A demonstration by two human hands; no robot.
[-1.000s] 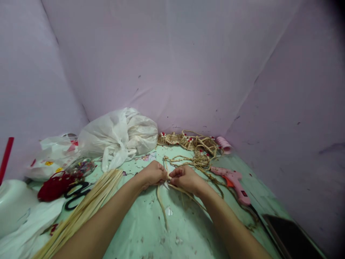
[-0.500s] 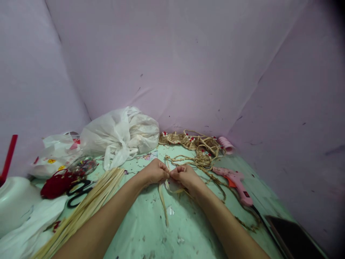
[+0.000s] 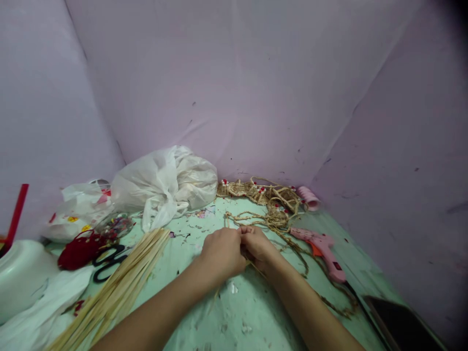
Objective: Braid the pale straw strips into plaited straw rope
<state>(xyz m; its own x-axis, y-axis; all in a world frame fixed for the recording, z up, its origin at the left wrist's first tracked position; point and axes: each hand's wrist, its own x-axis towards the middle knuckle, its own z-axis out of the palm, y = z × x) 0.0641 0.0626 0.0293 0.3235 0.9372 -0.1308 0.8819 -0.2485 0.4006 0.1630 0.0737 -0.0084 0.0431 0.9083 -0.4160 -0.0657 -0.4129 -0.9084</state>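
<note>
My left hand (image 3: 224, 254) and my right hand (image 3: 257, 247) meet over the middle of the table, fingers closed on a pale raffia strip (image 3: 216, 295). Most of the strip is hidden behind the left hand, whose back faces me. Just beyond the hands lies the end of a braided straw cord (image 3: 241, 214). It runs right toward a braided straw piece (image 3: 277, 214) trimmed with red and white beads. To the left, a bundle of loose raffia strips (image 3: 135, 273) spreads across the table.
A pink glue gun (image 3: 323, 248) with a black cable lies right, near a dark flat device (image 3: 402, 321) and a pink thread spool (image 3: 308, 198). Left are a tied white plastic bag (image 3: 164, 180), black-handled scissors (image 3: 106, 263), red yarn (image 3: 82, 249) and a white container (image 3: 24, 278).
My left hand has turned over and moved right, toward and partly in front of the right fingers. The hanging strip is now mostly covered. My right hand stays nearly in place.
</note>
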